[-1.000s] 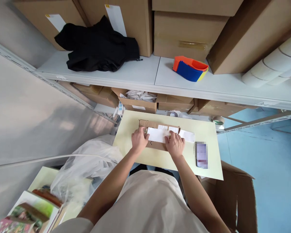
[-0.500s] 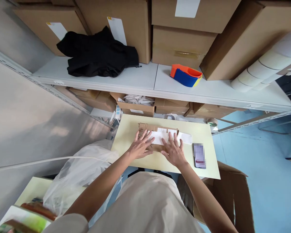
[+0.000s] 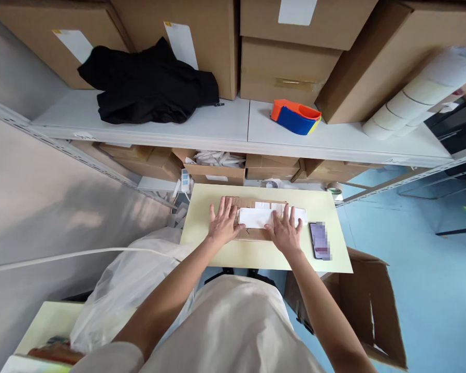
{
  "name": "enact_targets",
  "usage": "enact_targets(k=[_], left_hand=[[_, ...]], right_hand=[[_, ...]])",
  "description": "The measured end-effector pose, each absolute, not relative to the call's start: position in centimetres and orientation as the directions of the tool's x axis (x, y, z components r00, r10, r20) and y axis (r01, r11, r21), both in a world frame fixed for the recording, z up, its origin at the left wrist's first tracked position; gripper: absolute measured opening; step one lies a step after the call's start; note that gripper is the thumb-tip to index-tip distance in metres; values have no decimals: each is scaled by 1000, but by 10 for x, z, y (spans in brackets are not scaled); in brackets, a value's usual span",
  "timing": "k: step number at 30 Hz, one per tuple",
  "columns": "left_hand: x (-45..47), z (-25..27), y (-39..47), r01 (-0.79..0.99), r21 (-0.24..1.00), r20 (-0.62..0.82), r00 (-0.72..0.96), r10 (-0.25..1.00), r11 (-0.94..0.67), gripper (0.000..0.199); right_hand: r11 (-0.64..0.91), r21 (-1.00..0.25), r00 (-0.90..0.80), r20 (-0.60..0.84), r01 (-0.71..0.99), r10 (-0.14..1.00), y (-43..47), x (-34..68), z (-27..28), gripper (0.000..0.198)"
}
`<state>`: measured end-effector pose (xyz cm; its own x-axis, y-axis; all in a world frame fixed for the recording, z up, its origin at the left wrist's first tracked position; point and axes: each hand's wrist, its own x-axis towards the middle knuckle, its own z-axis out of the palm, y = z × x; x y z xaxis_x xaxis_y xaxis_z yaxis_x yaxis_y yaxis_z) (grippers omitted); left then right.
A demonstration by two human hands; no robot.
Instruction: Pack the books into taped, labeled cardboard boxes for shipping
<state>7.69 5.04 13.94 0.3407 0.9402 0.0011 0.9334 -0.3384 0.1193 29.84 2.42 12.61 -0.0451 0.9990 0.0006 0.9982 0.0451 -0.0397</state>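
Note:
A flat brown cardboard piece, perhaps a small box, lies on the pale yellow table. On top of it is a white rectangular piece that looks like a label or paper. My left hand rests with spread fingers over the left end of the cardboard, its thumb at the white piece's edge. Over the right end lies my right hand, fingers apart, touching the white piece. Another white strip sticks out past the right hand. Neither hand grips anything.
A phone lies to the right on the table. Behind stands a shelf with cartons, a black garment and an orange-blue band. Clear plastic is at the left, an open carton on the floor at right.
My hands have spread farther apart, the left moving left and the right slightly right. More of the white piece shows between them. The view has shifted slightly.

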Motion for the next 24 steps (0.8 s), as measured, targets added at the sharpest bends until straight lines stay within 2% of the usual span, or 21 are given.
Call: enact_targets(k=[5,8,12,15,19,22,24], left_hand=[[64,141,36,856,178,-22,496,868,-485,62],[61,141,32,859,189,-24,488,872,-475,58],[53,138,34,864,236,-26,463,886,-445,56],[41,132,37,905,314,-77,325,943,-286,64],[30,122,45,864,499,-307,105,946,67,91],[37,120,55,758,615,-397,59,916,218,109],[47,120,62,721,639,-406,18,914,270,117]], right_hand=[[146,-27,-146,-16,989,989,-4,297,126,58],[55,-18,-55,15,998,998,-16,293,127,58],[89,-71,-90,-4,993,996,-22,288,128,56],[1,-109,-6,-39,994,999,-26,291,126,54],[-218,-197,215,-36,956,976,-33,307,124,60],[-341,-348,325,-104,873,940,-30,322,124,69],[-408,-475,350,-209,780,913,-19,330,126,75]])
